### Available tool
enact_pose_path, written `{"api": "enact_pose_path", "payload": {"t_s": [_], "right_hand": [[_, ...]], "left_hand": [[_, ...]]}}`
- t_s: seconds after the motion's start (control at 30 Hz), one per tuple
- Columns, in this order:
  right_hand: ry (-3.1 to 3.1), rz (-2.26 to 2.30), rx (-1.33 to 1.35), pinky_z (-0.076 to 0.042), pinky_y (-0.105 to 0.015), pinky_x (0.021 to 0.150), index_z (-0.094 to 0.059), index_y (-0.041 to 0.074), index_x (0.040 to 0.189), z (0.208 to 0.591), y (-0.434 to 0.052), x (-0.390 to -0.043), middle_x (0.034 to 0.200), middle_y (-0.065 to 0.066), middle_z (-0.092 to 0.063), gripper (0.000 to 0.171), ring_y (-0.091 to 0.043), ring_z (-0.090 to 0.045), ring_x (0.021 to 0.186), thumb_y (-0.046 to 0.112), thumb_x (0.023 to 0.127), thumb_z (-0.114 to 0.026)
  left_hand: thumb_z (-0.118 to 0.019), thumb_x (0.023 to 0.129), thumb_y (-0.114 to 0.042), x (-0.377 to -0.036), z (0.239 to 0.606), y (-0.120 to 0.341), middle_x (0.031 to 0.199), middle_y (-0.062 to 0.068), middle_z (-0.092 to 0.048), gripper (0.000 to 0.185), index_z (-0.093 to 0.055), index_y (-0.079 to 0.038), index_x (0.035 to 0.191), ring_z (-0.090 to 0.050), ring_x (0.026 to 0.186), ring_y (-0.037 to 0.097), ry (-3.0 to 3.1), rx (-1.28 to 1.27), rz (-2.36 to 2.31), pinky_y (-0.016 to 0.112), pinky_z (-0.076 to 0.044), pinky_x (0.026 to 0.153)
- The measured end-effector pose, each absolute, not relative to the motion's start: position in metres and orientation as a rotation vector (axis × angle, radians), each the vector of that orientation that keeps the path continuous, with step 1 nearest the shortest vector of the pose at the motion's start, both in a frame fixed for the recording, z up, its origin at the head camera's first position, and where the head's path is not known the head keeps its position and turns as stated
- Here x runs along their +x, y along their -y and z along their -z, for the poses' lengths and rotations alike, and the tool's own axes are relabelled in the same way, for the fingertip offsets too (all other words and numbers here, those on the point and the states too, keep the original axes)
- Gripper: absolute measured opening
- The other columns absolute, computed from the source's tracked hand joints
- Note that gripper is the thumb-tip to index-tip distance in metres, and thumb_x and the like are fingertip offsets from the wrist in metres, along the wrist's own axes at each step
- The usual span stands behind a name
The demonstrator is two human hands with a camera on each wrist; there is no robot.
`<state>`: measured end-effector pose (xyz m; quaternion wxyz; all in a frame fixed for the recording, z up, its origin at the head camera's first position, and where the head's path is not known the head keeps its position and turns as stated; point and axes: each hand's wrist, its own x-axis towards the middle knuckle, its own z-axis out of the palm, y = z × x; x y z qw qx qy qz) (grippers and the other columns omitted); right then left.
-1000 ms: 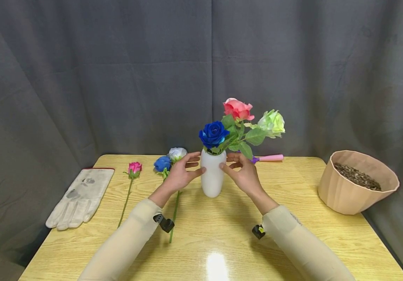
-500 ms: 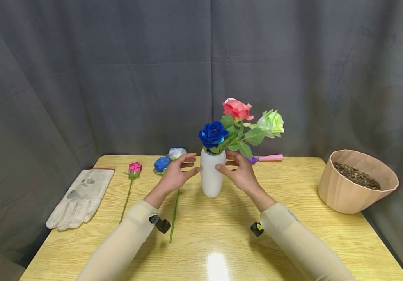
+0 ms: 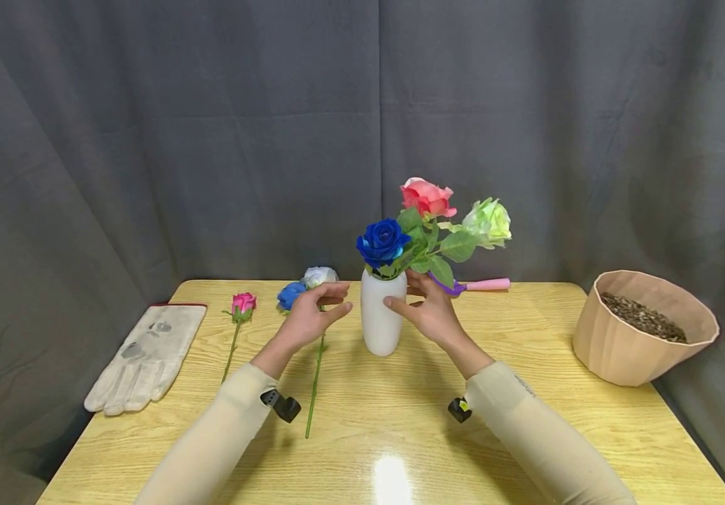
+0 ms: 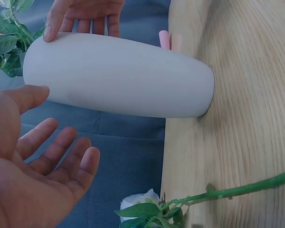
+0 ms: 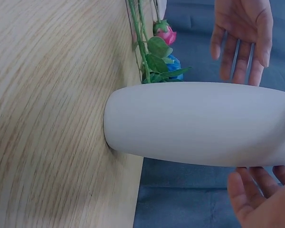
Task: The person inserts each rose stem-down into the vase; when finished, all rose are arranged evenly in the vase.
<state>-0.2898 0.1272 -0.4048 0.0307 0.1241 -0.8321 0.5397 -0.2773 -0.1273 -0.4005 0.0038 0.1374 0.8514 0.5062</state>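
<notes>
1. Nearest, your left hand has just backed off; fingers spread apart, grip holding nothing, clear gap to the vase.
2. Your right hand stays put: thumb on the vase's front, fingers curving behind, so grip clamped on one side. Fingertips hidden; can't tell how firmly they press.
3. White vase stands upright mid-table, between your hands, no visible shift. Judgement: it seems steady without left-hand support. Right wrist view cuts off its top.
4. Blue rose, coral flower and pale green rose sit in the vase; stem ends hidden inside.
5. Left of you, pink rose, blue flower and white flower lie loose; your sleeve hides the pink one's stem end.
6. Far edge: pink-handled tool, purple end partly behind your right hand and leaves; type unclear.
</notes>
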Motion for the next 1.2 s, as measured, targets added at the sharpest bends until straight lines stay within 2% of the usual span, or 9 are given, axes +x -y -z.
{"api": "enact_pose_path", "payload": {"t_s": [0.47,0.7,1.2], "right_hand": [[2.573,-1.631,0.397,-0.058,-0.048,0.089,-0.047,0.022,0.147,0.406,-0.125,-0.291,0.137,-0.009,-0.061,0.073,-0.032,-0.061,0.118,0.043,0.085,-0.079],[2.586,-1.627,0.39,-0.058,-0.049,0.09,-0.046,0.021,0.147,0.406,-0.126,-0.292,0.138,-0.009,-0.061,0.074,-0.032,-0.06,0.119,0.044,0.085,-0.078],[2.581,-1.618,0.403,-0.057,-0.05,0.091,-0.046,0.022,0.148,0.405,-0.125,-0.292,0.137,-0.009,-0.061,0.073,-0.032,-0.06,0.121,0.042,0.085,-0.078]], "left_hand": [[-0.068,0.096,-0.027,-0.277,0.411,0.14,0.126,0.013,-0.067,0.037,-0.064,-0.011,0.13,-0.065,0.113,0.027,-2.673,0.389,-1.536,0.044,-0.055,0.096],[-0.067,0.097,-0.027,-0.276,0.418,0.146,0.115,0.01,-0.07,0.034,-0.066,-0.011,0.126,-0.066,0.104,0.023,-2.688,0.323,-1.469,0.037,-0.057,0.087],[-0.07,0.094,-0.025,-0.28,0.436,0.157,0.11,0.013,-0.07,0.03,-0.069,-0.008,0.12,-0.068,0.094,0.025,-2.736,0.074,-1.388,0.028,-0.055,0.072]]}}
